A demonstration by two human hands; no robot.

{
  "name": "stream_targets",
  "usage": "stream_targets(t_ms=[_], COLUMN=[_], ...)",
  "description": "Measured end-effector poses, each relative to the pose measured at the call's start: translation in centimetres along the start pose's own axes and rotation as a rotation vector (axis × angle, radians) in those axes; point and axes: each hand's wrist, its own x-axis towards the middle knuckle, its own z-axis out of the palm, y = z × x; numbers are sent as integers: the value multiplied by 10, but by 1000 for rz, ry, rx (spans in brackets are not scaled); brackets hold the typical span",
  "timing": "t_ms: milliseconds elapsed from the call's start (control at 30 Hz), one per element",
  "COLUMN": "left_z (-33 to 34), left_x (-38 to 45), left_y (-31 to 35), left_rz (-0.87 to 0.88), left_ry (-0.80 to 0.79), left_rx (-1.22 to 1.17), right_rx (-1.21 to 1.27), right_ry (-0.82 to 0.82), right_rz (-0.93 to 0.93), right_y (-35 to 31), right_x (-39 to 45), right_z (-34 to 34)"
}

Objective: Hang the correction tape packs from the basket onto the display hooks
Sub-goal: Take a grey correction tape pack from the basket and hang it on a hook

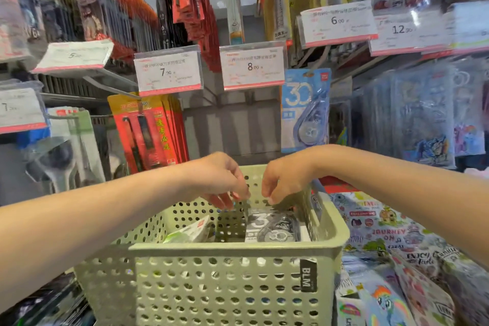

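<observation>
On the far left we have hooks crowded with hanging stationery, then the red pen packs under the 7.90 price tag. Our left hand reaches down over the far rim of the pale green perforated basket, fingers curled downward into it; its fingertips sit behind a perforated divider, so we cannot tell whether they already pinch anything. Inside the basket, a green-and-white pack lies against the left wall and a dark correction tape pack with a large "3" lies flat toward the right. Our right hand hovers just above that pack, fingers bent and loosely spread, seemingly holding nothing. Above and to the right, a single blue correction tape pack hangs on a display hook beside the 8.00 price tag, which looks like the target spot. The risks we see from here: both hands crowd the same narrow compartment and may fumble the slippery blister, and lifting it toward the hook could knock the hanging price tags or miss the small hang hole, dropping the pack among the printed pouches on the right.
</observation>
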Motion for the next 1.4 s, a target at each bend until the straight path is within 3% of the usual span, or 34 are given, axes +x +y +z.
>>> stream_targets(t_ms=[267,433,800,1100,1400], left_z=[6,15,11,-9,-32], left_x=[10,19,14,2,-4], left_y=[-14,-23,-17,-14,-32], left_rz=[-248,-300,-230,-103,-39], left_ry=[-356,-449,-399,-300,-87], left_rx=[-154,-311,-468,-624,-509], right_rx=[-170,-34,462,664,966], right_ry=[-124,-100,-146,69,203], right_rz=[91,132,156,74,14], right_y=[-9,-6,0,-3,-2], right_x=[16,20,14,5,-3], right_z=[8,13,0,-8,-13])
